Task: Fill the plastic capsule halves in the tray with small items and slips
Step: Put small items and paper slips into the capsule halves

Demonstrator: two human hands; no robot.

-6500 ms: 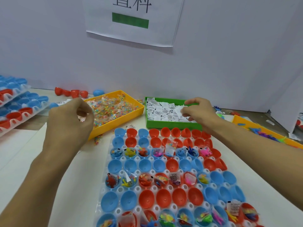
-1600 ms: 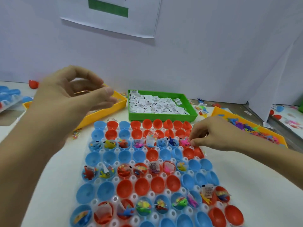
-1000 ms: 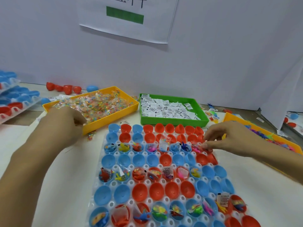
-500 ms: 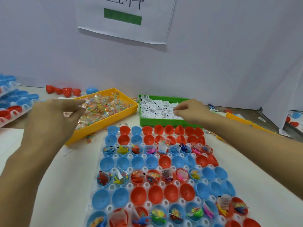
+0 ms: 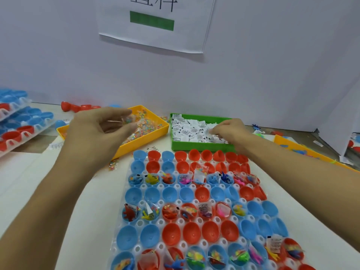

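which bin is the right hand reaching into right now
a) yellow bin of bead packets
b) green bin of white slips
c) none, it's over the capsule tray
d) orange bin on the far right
b: the right hand sits over the green bin, fingertips down among the white slips, while the left hand is at the yellow bin.

A plain pale lavender-white wall (image 5: 272,65) fills the upper half of the view, evenly lit with soft shadows. A white paper sheet (image 5: 155,22) is fixed to it, printed with large black characters cut off by the top edge and a solid green bar (image 5: 152,20) beneath them. At the right, a second white panel (image 5: 339,121) meets the wall at an angle. Below runs an off-white tabletop (image 5: 25,184), with a darker brown-grey surface (image 5: 303,137) showing at the far right.
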